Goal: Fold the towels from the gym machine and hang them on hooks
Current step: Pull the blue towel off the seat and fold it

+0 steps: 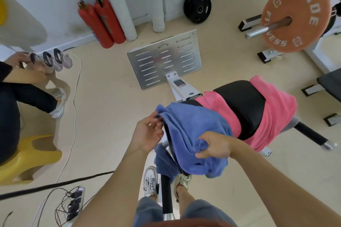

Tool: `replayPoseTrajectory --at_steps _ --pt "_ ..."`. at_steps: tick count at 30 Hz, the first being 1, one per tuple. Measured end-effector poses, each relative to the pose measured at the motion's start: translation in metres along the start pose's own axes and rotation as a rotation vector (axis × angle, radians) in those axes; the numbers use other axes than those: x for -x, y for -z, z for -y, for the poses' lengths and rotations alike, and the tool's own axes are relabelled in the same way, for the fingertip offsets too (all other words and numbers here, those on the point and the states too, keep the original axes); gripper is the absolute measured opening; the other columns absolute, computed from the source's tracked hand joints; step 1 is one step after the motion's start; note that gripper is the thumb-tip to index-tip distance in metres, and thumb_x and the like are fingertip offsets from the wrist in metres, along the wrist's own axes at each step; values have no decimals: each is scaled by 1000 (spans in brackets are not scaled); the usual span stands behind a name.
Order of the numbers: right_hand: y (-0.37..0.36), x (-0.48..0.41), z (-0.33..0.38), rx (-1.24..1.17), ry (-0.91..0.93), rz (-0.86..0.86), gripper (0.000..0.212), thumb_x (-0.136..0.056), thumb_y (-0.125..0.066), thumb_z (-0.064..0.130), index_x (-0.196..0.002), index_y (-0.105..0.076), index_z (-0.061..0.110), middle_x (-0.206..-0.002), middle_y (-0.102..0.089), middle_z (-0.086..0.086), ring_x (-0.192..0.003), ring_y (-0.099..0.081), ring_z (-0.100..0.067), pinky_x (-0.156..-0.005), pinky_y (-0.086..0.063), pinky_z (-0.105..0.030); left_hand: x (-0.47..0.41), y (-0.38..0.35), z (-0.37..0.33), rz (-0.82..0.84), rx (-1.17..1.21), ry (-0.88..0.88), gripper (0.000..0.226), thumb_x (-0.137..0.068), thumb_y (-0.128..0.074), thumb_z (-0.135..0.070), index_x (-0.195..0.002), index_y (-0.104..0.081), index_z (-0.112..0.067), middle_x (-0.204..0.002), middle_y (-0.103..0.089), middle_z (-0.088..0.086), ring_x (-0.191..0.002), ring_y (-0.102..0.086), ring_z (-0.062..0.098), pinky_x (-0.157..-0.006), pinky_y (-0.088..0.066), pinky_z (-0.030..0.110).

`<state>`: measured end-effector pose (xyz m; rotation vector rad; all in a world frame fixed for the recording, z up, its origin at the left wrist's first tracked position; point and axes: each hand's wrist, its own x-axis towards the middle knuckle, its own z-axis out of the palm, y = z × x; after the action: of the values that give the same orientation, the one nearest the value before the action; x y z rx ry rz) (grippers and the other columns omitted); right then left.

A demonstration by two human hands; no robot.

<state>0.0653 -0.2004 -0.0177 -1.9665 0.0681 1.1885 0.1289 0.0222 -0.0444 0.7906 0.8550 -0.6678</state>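
A crumpled blue terry towel [191, 127] lies draped over the near end of a white-framed gym machine [180, 86]. It hides most of the pad beneath, so only a thin dark edge shows, and its lower folds hang around the machine's black post. The left hand [147, 133] is at the towel's left edge, thumb and curled fingertips pinching the hem, though blur makes it hard to tell how much cloth they hold. The right hand [215, 146], seen from the back, has its fingers curled into a bunched fold on the towel's near side, the fingertips buried in the cloth. Just beyond, a pink towel [275, 108] shows on both sides of the machine's black padded seat [241, 105], its middle hidden. Farther off are a slotted metal footplate [164, 57] and two red fire extinguishers [100, 22]. An orange weight plate [295, 14] sits upper right, and a seated person [11, 112] is cut off at the left.
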Motion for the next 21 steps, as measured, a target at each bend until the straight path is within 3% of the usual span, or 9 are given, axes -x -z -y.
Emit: replayPoseTrajectory --at_steps 3,5,7,9,11,12,16,19,21 --pt "7 10 4 31 -11 85 39 -82 -70 13 -57 -41 24 -52 -41 15 -59 -40 -6 -69 -38 -23 -4 -18 6 -147 -459 -90 17 -86 -65 -18 -97 -71 -7 -89 -67 5 -65 -56 15 -57 -44 22" --pt "9 19 7 29 -24 113 41 -81 -70 11 -56 -40 23 -48 -42 15 -57 -40 -5 -69 -38 -24 -6 -23 16 -277 -431 -193 10 -84 -70 -10 -91 -71 -3 -90 -69 13 -76 -63 23 -71 -55 28" --pt "10 31 8 35 -29 63 37 -81 -70 13 -55 -44 20 -49 -45 14 -56 -40 -6 -68 -41 -28 -2 -26 16 -319 -288 -288 8 -83 -67 4 -85 -67 -4 -90 -67 16 -77 -63 26 -74 -57 30" --pt "12 45 10 89 -14 -90 12 -80 -70 25 -79 -61 17 -72 -56 9 -69 -51 -11 -74 -49 -36 10 -35 4 -224 -184 -356 22 -84 -58 12 -93 -62 -8 -87 -61 13 -71 -59 23 -68 -53 29" --pt "19 59 18 69 46 -281 33 -81 -69 31 -112 -57 30 -104 -61 5 -93 -58 -16 -88 -50 -36 28 -50 -9 -78 -173 -382 33 -84 -49 15 -101 -58 -11 -83 -62 8 -69 -58 21 -65 -50 29" --pt "22 64 25 -4 107 -382 36 -82 -70 28 -113 -54 33 -106 -60 2 -96 -58 -18 -88 -49 -34 38 -59 -12 -18 -213 -374 36 -84 -45 15 -104 -58 -12 -81 -65 6 -69 -60 21 -63 -50 28" --pt "26 75 62 -174 309 -730 29 -82 -66 10 -103 -53 25 -84 -62 -1 -76 -59 -16 -70 -50 -29 76 -91 -8 120 -425 -372 27 -86 -50 7 -105 -64 -7 -88 -69 10 -76 -64 22 -68 -53 28" --pt "28 84 79 -277 366 -797 30 -80 -64 -1 -97 -57 22 -68 -61 -5 -57 -51 -9 -58 -44 -18 97 -103 -1 128 -530 -413 16 -88 -61 -3 -103 -62 -10 -84 -69 12 -71 -65 20 -67 -54 30" --pt "32 93 84 -408 362 -791 31 -80 -59 -8 -91 -61 21 -55 -58 8 -49 -49 -1 -54 -41 -10 109 -107 3 184 -566 -380 25 -86 -66 -5 -110 -61 -11 -88 -71 20 -74 -67 25 -71 -56 35"
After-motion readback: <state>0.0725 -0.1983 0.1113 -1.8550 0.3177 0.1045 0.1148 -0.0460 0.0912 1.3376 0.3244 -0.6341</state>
